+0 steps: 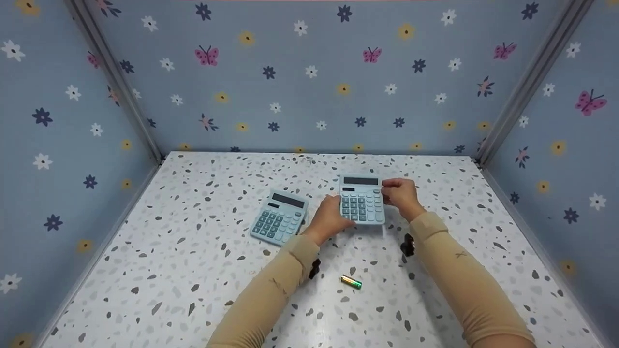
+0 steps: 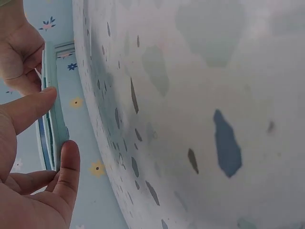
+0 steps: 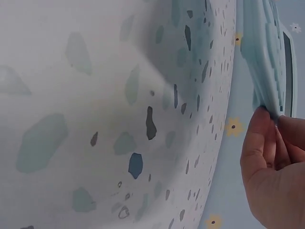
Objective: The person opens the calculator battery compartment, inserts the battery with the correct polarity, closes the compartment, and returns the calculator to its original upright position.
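A pale blue calculator with a dark display is held between both hands above the speckled table. My left hand grips its left edge, thumb on one face and fingers behind, as the left wrist view shows. On the opposite edge, my right hand pinches the calculator between thumb and fingers; the right wrist view shows this calculator edge-on. A second matching calculator lies tilted on the table, left of my left hand. Nearer to me lies a green and gold battery, between the two forearms.
The white speckled table is bounded by a flowered blue back wall and side walls. Metal posts stand at the two back corners. Dark wrist devices hang under both sleeves.
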Demonstrator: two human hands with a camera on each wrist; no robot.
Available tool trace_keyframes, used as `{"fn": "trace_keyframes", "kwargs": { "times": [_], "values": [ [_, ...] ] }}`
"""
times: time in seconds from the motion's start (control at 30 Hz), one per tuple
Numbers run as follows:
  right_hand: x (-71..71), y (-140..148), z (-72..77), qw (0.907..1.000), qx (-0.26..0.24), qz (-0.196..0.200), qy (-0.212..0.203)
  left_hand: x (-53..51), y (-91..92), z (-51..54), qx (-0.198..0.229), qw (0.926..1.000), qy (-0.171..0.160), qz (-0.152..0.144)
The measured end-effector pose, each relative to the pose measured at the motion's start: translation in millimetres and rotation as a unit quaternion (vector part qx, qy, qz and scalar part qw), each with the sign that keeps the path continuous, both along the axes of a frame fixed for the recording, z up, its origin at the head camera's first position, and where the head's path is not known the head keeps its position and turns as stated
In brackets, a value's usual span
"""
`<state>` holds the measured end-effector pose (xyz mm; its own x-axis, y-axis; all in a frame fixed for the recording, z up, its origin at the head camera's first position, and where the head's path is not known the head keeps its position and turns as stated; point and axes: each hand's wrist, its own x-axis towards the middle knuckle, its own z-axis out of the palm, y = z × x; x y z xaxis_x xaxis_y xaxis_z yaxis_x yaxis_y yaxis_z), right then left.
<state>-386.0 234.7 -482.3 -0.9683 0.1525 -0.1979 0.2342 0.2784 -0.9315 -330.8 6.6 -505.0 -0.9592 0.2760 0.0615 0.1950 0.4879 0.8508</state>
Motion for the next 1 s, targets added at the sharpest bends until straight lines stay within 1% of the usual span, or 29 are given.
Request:
{"fn": "trace_keyframes", "kwargs": {
  "times": [0.23, 0.43, 0.57, 0.67, 0.77, 0.9, 1.0],
  "values": [
    [-4.9, 3.7, -9.2, 0.9993, 0.027, 0.010, -0.022, -1.8, 2.9, -7.3, -0.017, 0.9998, -0.006, -0.008],
    [-8.0, 8.1, -15.8, 0.9973, 0.051, 0.018, -0.050, 1.6, 7.0, -11.2, -0.028, 0.9990, -0.034, -0.003],
    [-8.5, 11.5, -21.2, 0.9958, 0.073, 0.027, -0.047, 2.9, 9.7, -12.5, -0.031, 0.9986, -0.043, 0.000],
    [-8.2, 12.6, -24.1, 0.9948, 0.087, 0.028, -0.044, 3.0, 11.3, -14.6, -0.027, 0.9989, -0.039, -0.002],
    [-8.4, 12.1, -25.7, 0.9938, 0.094, 0.024, -0.054, 2.9, 11.7, -17.0, -0.024, 0.9989, -0.040, -0.004],
    [-9.8, 12.5, -27.7, 0.9924, 0.101, 0.022, -0.067, 2.5, 11.7, -18.4, -0.025, 0.9984, -0.052, -0.002],
    [-10.3, 13.2, -27.7, 0.9917, 0.107, 0.025, -0.067, 2.2, 12.2, -18.8, -0.031, 0.9979, -0.057, 0.001]
  ]
}}
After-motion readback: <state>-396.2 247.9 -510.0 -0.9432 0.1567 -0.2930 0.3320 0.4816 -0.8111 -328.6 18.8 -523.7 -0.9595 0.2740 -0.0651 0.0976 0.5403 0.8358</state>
